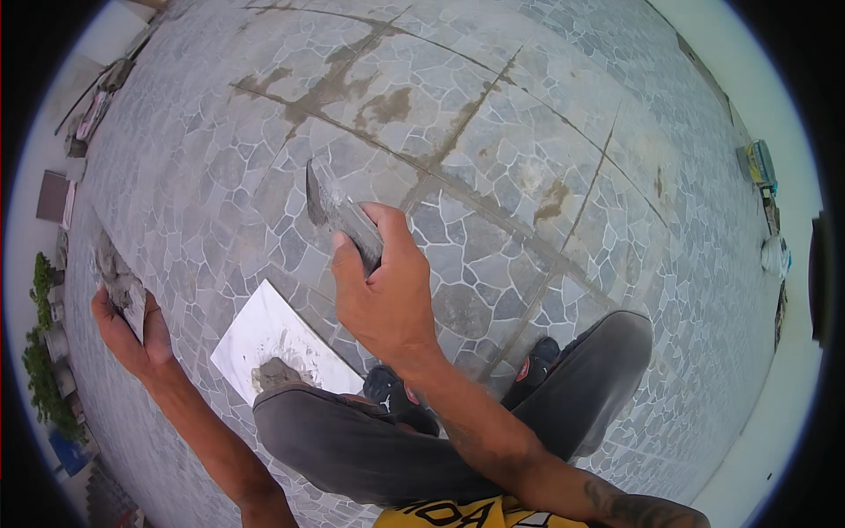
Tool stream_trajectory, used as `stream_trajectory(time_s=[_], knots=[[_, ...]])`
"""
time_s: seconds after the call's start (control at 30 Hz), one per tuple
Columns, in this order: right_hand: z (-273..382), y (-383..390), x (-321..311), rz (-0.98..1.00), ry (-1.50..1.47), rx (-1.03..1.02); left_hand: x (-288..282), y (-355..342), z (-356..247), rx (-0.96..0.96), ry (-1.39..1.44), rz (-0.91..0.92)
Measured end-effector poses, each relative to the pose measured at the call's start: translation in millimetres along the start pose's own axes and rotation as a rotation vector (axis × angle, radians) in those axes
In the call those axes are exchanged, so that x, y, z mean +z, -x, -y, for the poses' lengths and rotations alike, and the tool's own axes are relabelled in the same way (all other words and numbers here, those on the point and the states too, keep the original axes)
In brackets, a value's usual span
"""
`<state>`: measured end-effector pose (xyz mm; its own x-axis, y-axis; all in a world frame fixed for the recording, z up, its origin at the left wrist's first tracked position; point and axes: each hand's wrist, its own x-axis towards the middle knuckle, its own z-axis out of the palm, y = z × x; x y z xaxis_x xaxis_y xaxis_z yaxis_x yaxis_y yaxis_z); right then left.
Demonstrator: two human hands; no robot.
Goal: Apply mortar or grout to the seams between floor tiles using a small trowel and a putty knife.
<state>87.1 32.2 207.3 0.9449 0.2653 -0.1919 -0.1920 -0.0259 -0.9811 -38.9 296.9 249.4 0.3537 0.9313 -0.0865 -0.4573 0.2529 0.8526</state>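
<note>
Out to the left, my left hand [132, 334] is closed round a thin flat plate [134, 308] with wet grey mortar [113, 264] heaped on it. My right hand [387, 299], near the middle, pinches a flat grey scraper [348, 216] between thumb and fingers. It is smeared with mortar, and its dark edge points up and away; its exact kind does not show. Both tools are held above the stone-patterned tile floor [466, 264]. A white tile [264, 326] lies by my left foot, with a lump of grey mortar [275, 374] on it, partly hidden behind my knee.
Dark, damp-looking joints [422, 176] and patches run between the floor tiles ahead. My shoes [396, 396] stand on the floor below my bent knees. Potted plants [44, 343] line the left wall. A bucket-like container [759, 165] and a whitish bag [775, 257] sit along the right wall.
</note>
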Motion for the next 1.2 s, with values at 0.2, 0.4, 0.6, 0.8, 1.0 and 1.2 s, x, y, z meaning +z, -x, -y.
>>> stream_trajectory(time_s=[0.2, 0.4, 0.6, 0.8, 1.0, 1.2], knots=[[106, 64, 4, 0.025, 0.277, -0.743, 68, -24, 13, -0.140, -0.068, 0.156], [123, 143, -26, 0.159, 0.552, -0.664, 129, -12, 72, -0.353, 0.035, 0.196], [146, 150, -58, -0.067, 0.881, -0.498, 187, 15, 131, -0.422, 0.093, 0.367], [195, 183, -107, -0.721, 0.581, -0.157, 199, 53, 176, -0.596, 0.124, 0.597], [203, 157, -237, -0.538, 0.056, -0.440, 208, 45, 185, -0.684, -0.041, 0.788], [77, 15, -224, -0.345, 0.264, 0.010, 175, 8, 202, -0.676, -0.308, 0.821]])
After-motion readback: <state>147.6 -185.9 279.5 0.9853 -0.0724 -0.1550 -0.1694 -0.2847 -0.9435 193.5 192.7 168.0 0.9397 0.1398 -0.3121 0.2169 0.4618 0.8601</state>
